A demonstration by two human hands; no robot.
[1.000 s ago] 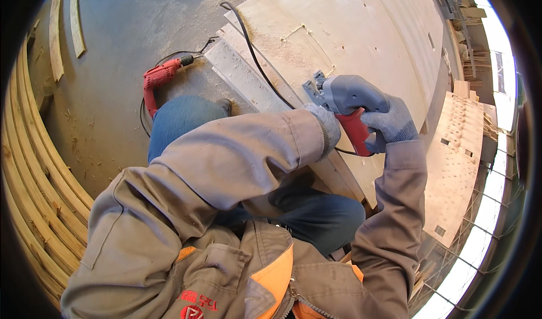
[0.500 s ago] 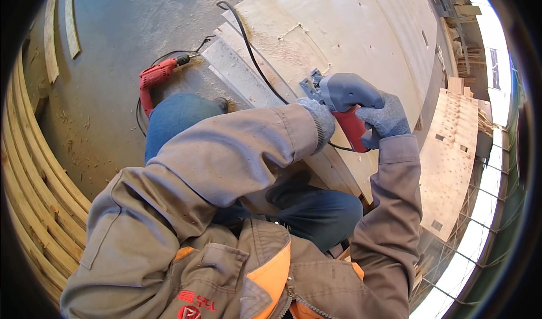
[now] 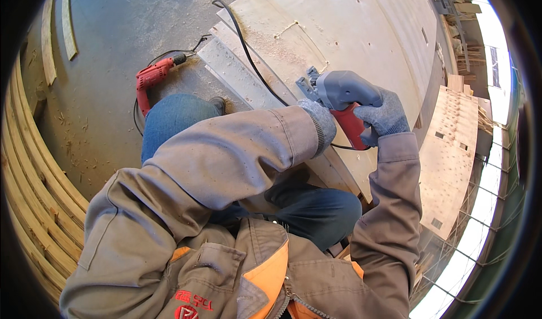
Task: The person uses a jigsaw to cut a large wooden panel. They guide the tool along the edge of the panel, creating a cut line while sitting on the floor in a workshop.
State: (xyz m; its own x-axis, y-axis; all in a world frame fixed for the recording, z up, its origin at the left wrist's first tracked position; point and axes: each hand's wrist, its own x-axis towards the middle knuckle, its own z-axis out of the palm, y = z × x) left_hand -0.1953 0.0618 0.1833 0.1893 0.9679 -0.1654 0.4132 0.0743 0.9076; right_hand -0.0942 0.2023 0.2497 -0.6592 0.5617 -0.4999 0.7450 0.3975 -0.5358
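Observation:
A grey and red jigsaw (image 3: 345,96) is tilted over a large pale plywood sheet (image 3: 361,31), its metal base plate facing up and left. My right hand (image 3: 387,115), in a grey knit glove, is wrapped round its handle. Close against the base plate end is my gloved left hand (image 3: 322,120), closed on the tool's lower side; most of its fingers are hidden behind the jigsaw. The blade cannot be made out. A black cord (image 3: 248,53) runs across the sheet's edge. Thin cut lines and sawdust mark the sheet beyond the tool.
On the floor left of the sheet lies a red power drill (image 3: 152,81) with its cord, beside my bent knee (image 3: 179,121). Long timber strips (image 3: 42,206) are stacked at far left. A slotted plywood piece (image 3: 449,155) and wire mesh (image 3: 471,234) are at right.
The whole view has shifted very slightly. Both hands and the jigsaw keep nearly the same place over the sheet.

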